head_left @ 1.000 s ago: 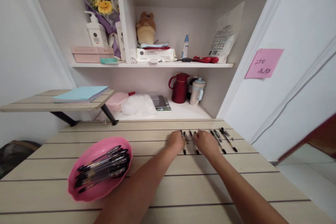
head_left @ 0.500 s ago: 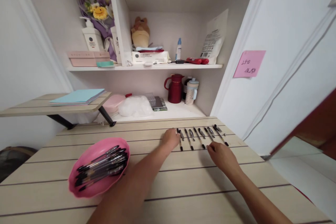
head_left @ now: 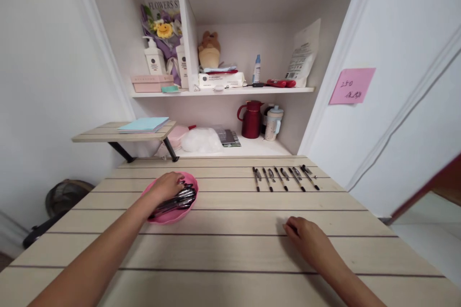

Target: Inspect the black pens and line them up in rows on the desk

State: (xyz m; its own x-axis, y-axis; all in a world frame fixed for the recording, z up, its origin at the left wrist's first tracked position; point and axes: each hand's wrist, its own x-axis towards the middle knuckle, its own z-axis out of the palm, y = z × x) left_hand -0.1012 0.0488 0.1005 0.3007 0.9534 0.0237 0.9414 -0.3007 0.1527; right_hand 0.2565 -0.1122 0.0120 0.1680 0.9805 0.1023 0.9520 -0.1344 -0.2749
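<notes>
A pink bowl (head_left: pixel 187 211) holding several black pens (head_left: pixel 176 200) sits on the wooden table (head_left: pixel 230 249) left of centre. My left hand (head_left: pixel 166 186) reaches into the bowl, fingers curled down onto the pens; whether it grips one is hidden. A row of several pens with their caps beside them (head_left: pixel 284 178) lies at the table's far right. My right hand (head_left: pixel 308 240) rests on the table nearer to me, fingers loosely bent with nothing visible in them.
Behind the table, white shelves hold a red jug (head_left: pixel 251 120), a cup (head_left: pixel 272 123), bottles, a tissue pack and a flower bouquet. A small raised wooden stand (head_left: pixel 122 134) carries a blue notebook (head_left: pixel 143 124). A pink note (head_left: pixel 352 86) is stuck on the right wall.
My left hand left the pen row and swung left into the pink bowl. My right hand drew back from the row toward me. The view shifted left.
</notes>
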